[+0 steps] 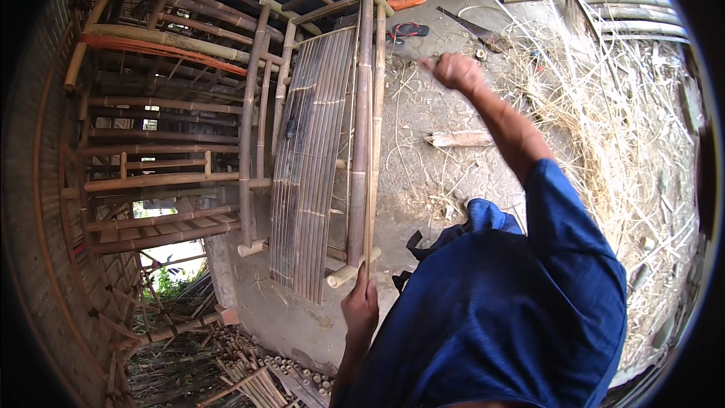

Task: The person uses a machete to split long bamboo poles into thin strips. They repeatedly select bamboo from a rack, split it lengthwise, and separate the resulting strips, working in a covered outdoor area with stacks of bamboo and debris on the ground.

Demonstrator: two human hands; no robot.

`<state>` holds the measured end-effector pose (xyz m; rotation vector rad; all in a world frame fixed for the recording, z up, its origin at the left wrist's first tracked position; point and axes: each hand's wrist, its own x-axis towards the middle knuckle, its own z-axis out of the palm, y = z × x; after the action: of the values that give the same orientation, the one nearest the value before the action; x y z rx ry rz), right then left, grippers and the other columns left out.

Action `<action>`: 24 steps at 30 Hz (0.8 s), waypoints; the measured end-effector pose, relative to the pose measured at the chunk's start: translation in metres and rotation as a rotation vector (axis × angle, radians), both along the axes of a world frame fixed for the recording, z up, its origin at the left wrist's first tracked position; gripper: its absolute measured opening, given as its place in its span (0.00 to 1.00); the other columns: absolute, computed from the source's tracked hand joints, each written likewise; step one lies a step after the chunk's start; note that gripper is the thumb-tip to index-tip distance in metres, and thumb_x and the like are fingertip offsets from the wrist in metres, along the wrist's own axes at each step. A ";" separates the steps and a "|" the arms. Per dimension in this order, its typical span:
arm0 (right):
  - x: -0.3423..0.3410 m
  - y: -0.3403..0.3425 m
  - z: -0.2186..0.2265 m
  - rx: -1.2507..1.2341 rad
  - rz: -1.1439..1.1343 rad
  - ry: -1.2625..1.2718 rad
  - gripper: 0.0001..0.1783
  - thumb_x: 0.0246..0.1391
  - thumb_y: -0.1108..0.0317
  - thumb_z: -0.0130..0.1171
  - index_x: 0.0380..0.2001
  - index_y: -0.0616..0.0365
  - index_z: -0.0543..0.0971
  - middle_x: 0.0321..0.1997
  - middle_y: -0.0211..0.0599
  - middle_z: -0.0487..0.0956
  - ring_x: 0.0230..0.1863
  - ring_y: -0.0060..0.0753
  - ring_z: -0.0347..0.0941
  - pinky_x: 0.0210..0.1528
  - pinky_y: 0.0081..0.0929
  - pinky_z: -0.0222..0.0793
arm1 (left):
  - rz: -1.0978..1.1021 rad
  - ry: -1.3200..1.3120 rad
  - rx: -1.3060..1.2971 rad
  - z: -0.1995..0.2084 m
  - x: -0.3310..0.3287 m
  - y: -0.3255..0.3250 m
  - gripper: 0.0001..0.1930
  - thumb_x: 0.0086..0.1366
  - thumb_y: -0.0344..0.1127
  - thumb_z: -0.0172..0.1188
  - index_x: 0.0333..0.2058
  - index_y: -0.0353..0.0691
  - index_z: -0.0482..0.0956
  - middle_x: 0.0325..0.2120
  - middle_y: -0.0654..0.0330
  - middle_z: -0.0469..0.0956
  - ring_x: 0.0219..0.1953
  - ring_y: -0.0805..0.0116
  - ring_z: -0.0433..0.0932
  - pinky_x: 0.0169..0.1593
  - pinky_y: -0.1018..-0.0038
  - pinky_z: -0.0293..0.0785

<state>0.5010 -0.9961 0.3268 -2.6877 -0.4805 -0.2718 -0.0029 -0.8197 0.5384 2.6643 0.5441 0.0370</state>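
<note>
Bamboo frame (317, 143) on a concrete floor (430, 174), worked with both hands.
Left hand (361, 304) closed round a thin strip (372, 143) along the frame's slatted right edge; right hand (455, 72) raised, fisted on a blurred tool. Round glossy poles, flat ribbed slats; dry straw (604, 128) heaped right.

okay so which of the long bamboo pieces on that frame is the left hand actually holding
The thin bamboo strip along the frame's right edge. The left hand grips its lower end; the thicker poles beside it are fixed in the bamboo frame, untouched.
</note>
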 end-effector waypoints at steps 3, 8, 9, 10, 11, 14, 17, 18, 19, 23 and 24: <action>0.016 -0.016 0.056 0.233 -0.134 0.318 0.49 0.57 0.22 0.38 0.26 0.63 0.82 0.24 0.50 0.81 0.26 0.42 0.80 0.30 0.38 0.76 | -0.109 -0.185 0.334 0.031 -0.045 0.049 0.20 0.68 0.34 0.57 0.55 0.30 0.75 0.22 0.46 0.78 0.19 0.55 0.77 0.24 0.64 0.72; -0.065 0.003 0.064 0.704 0.158 0.797 0.34 0.52 0.35 0.63 0.28 0.62 0.82 0.27 0.44 0.81 0.22 0.31 0.74 0.28 0.35 0.74 | 0.371 -1.053 0.468 0.144 0.034 0.045 0.27 0.76 0.49 0.46 0.58 0.29 0.72 0.18 0.62 0.72 0.21 0.72 0.70 0.24 0.74 0.66; -0.092 0.011 0.061 0.797 0.187 0.901 0.30 0.50 0.39 0.68 0.28 0.62 0.83 0.26 0.43 0.81 0.20 0.29 0.72 0.25 0.32 0.73 | 0.392 -1.091 0.447 0.154 0.040 0.042 0.27 0.76 0.49 0.45 0.58 0.28 0.71 0.19 0.60 0.73 0.23 0.72 0.72 0.27 0.74 0.67; -0.118 0.017 0.055 0.826 0.150 1.037 0.28 0.48 0.43 0.70 0.28 0.61 0.82 0.25 0.41 0.80 0.18 0.27 0.70 0.22 0.30 0.71 | 0.401 -1.135 0.412 0.161 0.047 0.040 0.27 0.76 0.48 0.45 0.58 0.27 0.71 0.20 0.59 0.74 0.24 0.72 0.73 0.30 0.75 0.68; -0.143 0.024 0.051 0.852 0.106 1.172 0.25 0.47 0.46 0.73 0.27 0.61 0.81 0.23 0.38 0.80 0.16 0.26 0.68 0.20 0.28 0.69 | 0.409 -1.177 0.371 0.163 0.052 0.040 0.27 0.76 0.48 0.44 0.58 0.25 0.70 0.20 0.58 0.75 0.26 0.72 0.74 0.33 0.75 0.69; -0.208 0.042 0.059 1.058 0.038 1.374 0.28 0.47 0.44 0.72 0.27 0.63 0.82 0.22 0.37 0.79 0.15 0.24 0.68 0.18 0.28 0.67 | 0.387 -1.184 0.079 0.120 0.050 0.047 0.25 0.75 0.48 0.48 0.52 0.27 0.73 0.31 0.50 0.81 0.35 0.62 0.81 0.44 0.70 0.77; -0.221 0.062 0.046 1.479 -0.030 1.411 0.32 0.48 0.39 0.70 0.29 0.65 0.83 0.26 0.40 0.82 0.16 0.23 0.69 0.19 0.26 0.69 | 0.395 -1.123 -0.355 0.061 0.061 0.033 0.24 0.74 0.49 0.50 0.50 0.30 0.74 0.45 0.43 0.80 0.48 0.54 0.81 0.56 0.61 0.76; -0.215 0.070 0.049 1.597 -0.022 1.383 0.27 0.53 0.41 0.66 0.35 0.57 0.78 0.35 0.39 0.83 0.21 0.22 0.70 0.23 0.24 0.71 | 0.420 -1.118 -0.543 0.039 0.060 0.028 0.24 0.74 0.49 0.50 0.53 0.31 0.72 0.50 0.43 0.77 0.52 0.54 0.78 0.58 0.60 0.73; -0.206 0.072 0.068 1.732 0.024 1.321 0.25 0.56 0.43 0.65 0.35 0.58 0.78 0.37 0.40 0.83 0.21 0.22 0.71 0.23 0.24 0.71 | 0.452 -1.111 -0.718 0.021 0.056 0.023 0.25 0.74 0.49 0.50 0.55 0.32 0.70 0.54 0.42 0.75 0.56 0.54 0.76 0.61 0.60 0.70; -0.165 0.071 0.088 1.834 0.082 1.184 0.16 0.59 0.56 0.64 0.34 0.60 0.78 0.33 0.37 0.83 0.22 0.22 0.72 0.24 0.25 0.74 | 0.599 -0.810 -1.096 -0.016 0.043 -0.003 0.26 0.74 0.48 0.51 0.61 0.34 0.66 0.57 0.44 0.73 0.58 0.54 0.75 0.59 0.60 0.72; -0.157 0.069 0.088 1.815 0.082 1.141 0.14 0.59 0.58 0.64 0.34 0.60 0.78 0.33 0.37 0.83 0.22 0.22 0.72 0.25 0.26 0.75 | 0.609 -0.539 -1.119 -0.014 0.041 -0.006 0.27 0.74 0.47 0.51 0.62 0.35 0.65 0.58 0.44 0.73 0.59 0.54 0.74 0.58 0.60 0.73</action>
<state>0.3440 -0.9275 0.4147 -0.7290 0.1044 0.5840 0.0378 -0.8262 0.5243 1.2730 0.8341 0.4597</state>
